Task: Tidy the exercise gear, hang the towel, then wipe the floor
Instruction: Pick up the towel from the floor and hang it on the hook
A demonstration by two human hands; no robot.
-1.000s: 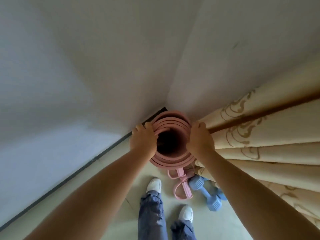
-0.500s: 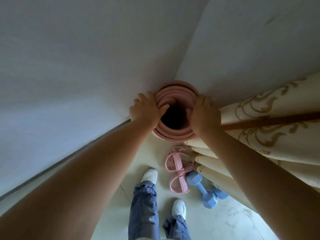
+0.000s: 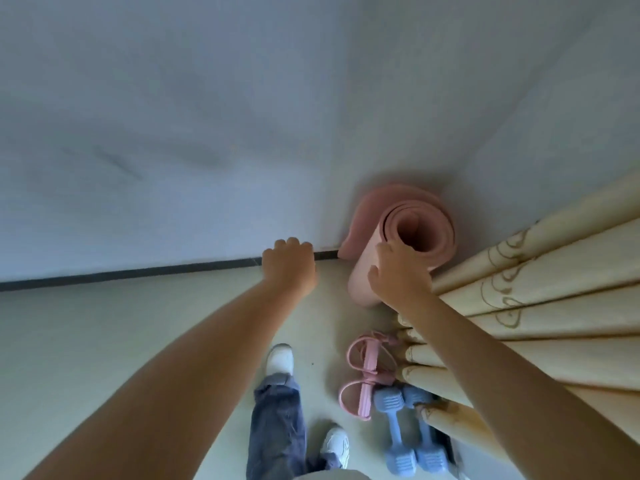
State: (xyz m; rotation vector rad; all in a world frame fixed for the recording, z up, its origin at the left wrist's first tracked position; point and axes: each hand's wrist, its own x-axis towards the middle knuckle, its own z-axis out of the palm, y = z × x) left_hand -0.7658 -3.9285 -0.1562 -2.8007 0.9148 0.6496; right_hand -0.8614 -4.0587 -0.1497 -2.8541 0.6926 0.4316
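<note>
Pink foam mat [image 3: 398, 244], rolled and stood upright in the wall corner beside the curtain [image 3: 540, 299], is touched by the relaxed right hand [image 3: 401, 275]; left hand [image 3: 289, 266] is curled, empty. Light, soft, best clasped around the roll.

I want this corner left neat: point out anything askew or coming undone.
The rolled pink foam exercise mat standing in the corner is coming unrolled: its loose outer flap curls away toward the wall. The right hand rests on the roll; the left hand is off it.
</note>
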